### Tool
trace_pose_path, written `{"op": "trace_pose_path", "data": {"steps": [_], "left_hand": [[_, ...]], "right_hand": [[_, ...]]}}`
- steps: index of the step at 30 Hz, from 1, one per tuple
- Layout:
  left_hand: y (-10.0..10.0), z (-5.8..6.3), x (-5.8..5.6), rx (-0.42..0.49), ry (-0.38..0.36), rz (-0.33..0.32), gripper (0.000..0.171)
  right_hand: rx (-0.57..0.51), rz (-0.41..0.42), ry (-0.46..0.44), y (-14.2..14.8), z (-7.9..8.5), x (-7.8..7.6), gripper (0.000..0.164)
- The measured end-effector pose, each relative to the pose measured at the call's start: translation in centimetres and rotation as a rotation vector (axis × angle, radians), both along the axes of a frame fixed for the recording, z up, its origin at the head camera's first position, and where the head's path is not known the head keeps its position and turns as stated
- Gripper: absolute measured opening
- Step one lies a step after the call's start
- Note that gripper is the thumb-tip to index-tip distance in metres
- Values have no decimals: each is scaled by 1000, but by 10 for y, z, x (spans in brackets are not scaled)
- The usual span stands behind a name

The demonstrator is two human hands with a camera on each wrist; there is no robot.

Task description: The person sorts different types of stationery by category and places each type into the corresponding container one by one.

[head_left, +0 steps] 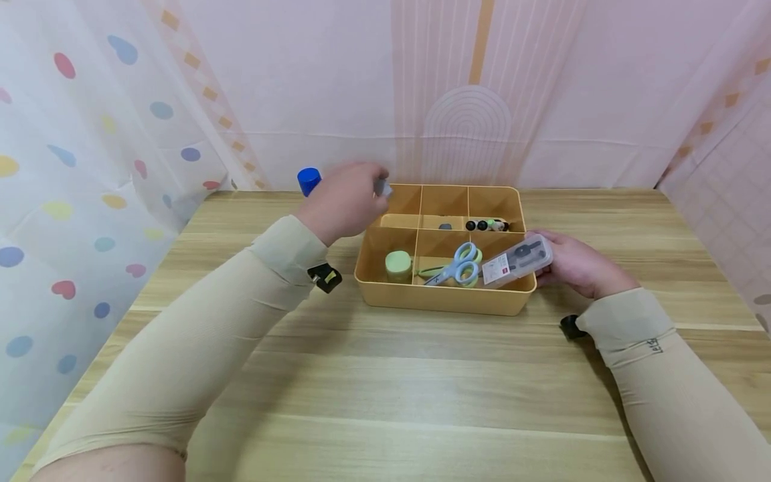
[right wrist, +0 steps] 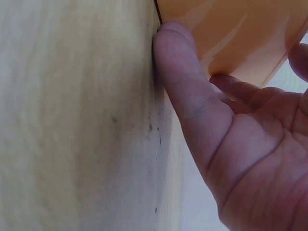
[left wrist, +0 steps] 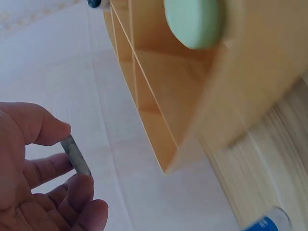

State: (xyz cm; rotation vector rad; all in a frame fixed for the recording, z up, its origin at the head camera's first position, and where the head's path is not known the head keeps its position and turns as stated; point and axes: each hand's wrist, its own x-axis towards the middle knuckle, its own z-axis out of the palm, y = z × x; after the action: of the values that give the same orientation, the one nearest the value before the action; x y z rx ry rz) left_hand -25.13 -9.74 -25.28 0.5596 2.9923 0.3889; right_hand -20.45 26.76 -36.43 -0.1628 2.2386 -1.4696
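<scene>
My left hand (head_left: 349, 201) is raised over the back left corner of a yellow divided storage box (head_left: 446, 298). Between thumb and fingers it pinches a small flat grey block (left wrist: 76, 155), whose exact kind I cannot tell. My right hand (head_left: 575, 264) rests against the box's right side, its thumb and fingertips touching the outer wall (right wrist: 231, 38). In the front compartments are a pale green rounded item (head_left: 398, 265), blue-handled scissors (head_left: 459, 265) over something green, and a clear case (head_left: 517, 261) with a black compass-like tool inside, leaning on the right rim.
Several small black-ended items (head_left: 486, 225) lie in the back right compartment, and a small grey object (head_left: 445, 226) in the back middle one. A blue-capped container (head_left: 310, 179) stands behind my left hand. A patterned curtain (head_left: 337, 87) hangs along the wooden table's (head_left: 421, 388) back edge.
</scene>
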Motion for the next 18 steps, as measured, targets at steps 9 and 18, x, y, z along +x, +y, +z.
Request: {"op": "trace_pose_path", "data": {"steps": [9,18], "left_hand": [[35,-3,-5,-63,-31,-94,42],[56,-9,-5,-141,-81,-205,39]], "right_hand": [[-16,0,4,-4,0,0,65],[-19,2,5,-7,1,0,63]]}}
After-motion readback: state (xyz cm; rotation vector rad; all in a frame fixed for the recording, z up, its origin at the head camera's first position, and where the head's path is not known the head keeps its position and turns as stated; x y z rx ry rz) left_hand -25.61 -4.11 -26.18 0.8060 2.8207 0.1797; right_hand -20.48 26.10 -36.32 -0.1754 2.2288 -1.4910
